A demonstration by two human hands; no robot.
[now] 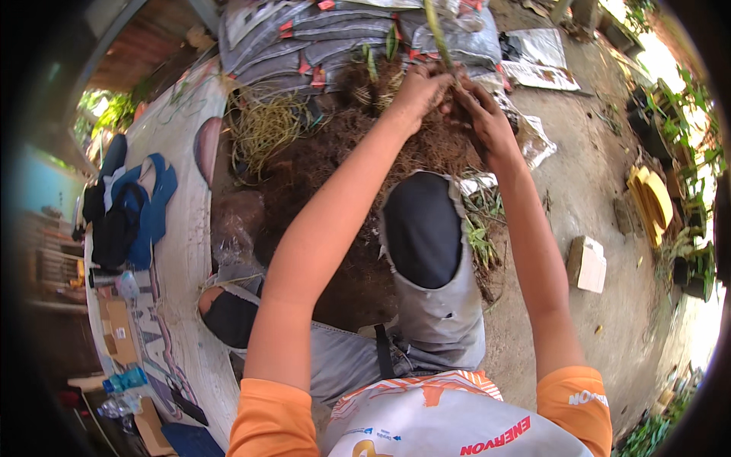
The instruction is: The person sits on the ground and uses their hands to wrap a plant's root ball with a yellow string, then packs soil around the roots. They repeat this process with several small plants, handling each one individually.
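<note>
Both arms reach forward over a heap of dark soil and tangled brown roots (438, 148). My left hand (415, 93) is closed around the base of a long yellow-green plant leaf (435, 32), fingers bent inward. Close beside it, my right hand (486, 120) also grips the plant's lower part, its fingers dark with dirt. The leaf rises past the top of the picture. What lies between the fingers is partly hidden. Just left of the hands, short green shoots (371, 62) stand up from the root heap.
Stacked grey sacks (343, 34) stand behind the heap. A bundle of yellowish strands (263, 129) lies to its left, beside a pale board (179, 282) carrying dark sandals and boxes. On the right are a small carton block (586, 263), a yellow object (650, 202) and potted plants (694, 270).
</note>
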